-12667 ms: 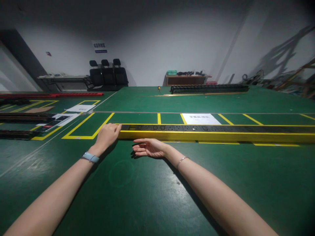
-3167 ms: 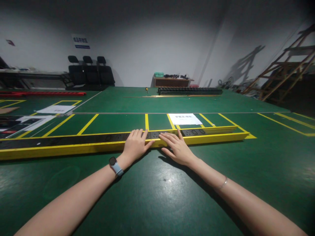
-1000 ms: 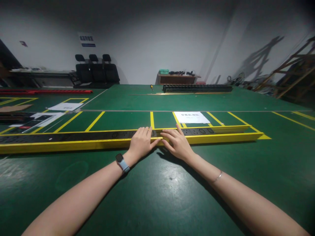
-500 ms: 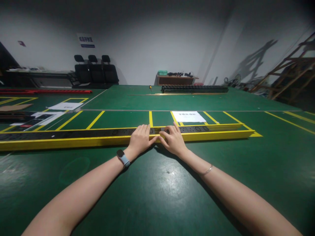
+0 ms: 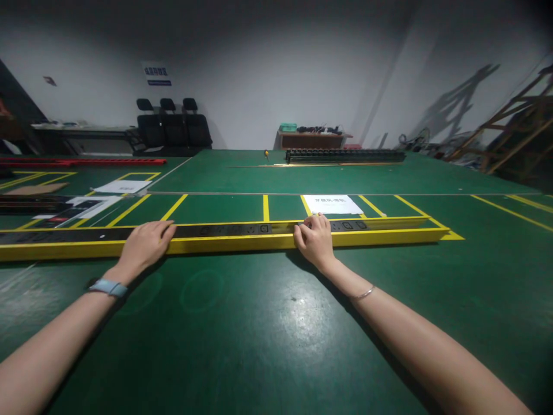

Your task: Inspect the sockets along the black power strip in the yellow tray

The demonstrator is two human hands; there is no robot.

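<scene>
A long yellow channel (image 5: 233, 244) lies across the green table, with black socket modules (image 5: 224, 230) inside it. Between the modules on the left and those near its right end, a short gap shows the yellow interior. My left hand (image 5: 146, 245) is wrapped over the channel left of centre, thumb and fingers pressed together on it. At the right side of the gap, my right hand (image 5: 315, 239) has its fingers curled on the channel and the edge of a black module; its fingertips are partly hidden.
A printed white sheet (image 5: 332, 204) lies behind the channel between yellow tape lines. Farther back are a row of black parts (image 5: 345, 155) and a small yellow-and-black tool (image 5: 266, 154). Red rails (image 5: 86, 162) and more papers (image 5: 122, 187) lie at the left.
My left hand has moved far left along the channel. My right hand has shifted slightly right, its fingers more curled. The gap between the modules shows wider.
</scene>
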